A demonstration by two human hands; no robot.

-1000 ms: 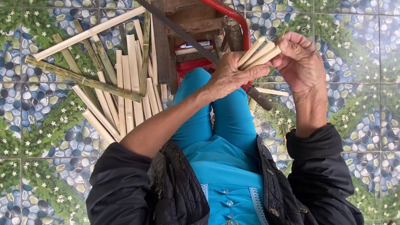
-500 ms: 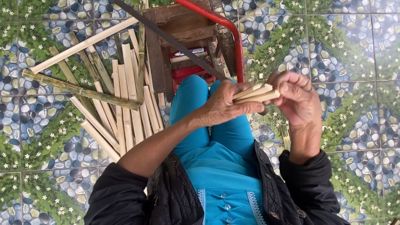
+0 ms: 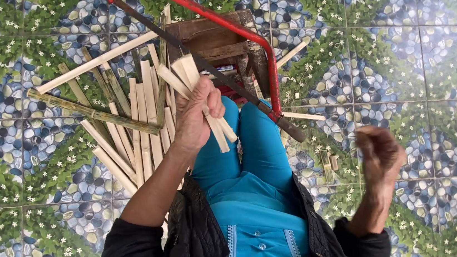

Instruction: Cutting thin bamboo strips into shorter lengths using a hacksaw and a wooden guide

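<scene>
While the left hand (image 3: 197, 117) clenches a bundle of split sticks (image 3: 200, 100) above the knees, the right hand (image 3: 379, 153), blurred, hangs apart over the tiled floor (image 3: 429, 70); whether its grip holds anything cannot be told. More sticks lie in a pile (image 3: 128, 127) beside a red-framed saw (image 3: 219, 31).

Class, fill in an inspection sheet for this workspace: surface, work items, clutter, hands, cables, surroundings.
Surface: patterned tiled floor, pebble and flower design.
Work items: bundle of split bamboo strips; red-framed saw leaning over a wooden stool.
Clutter: pile of bamboo strips on the floor; small offcuts scattered.
Hands: left hand has its grip closed on the bundle; right hand blurred, apparently empty.
Cables: nothing seen.
Surroundings: nothing seen beyond the floor.
</scene>
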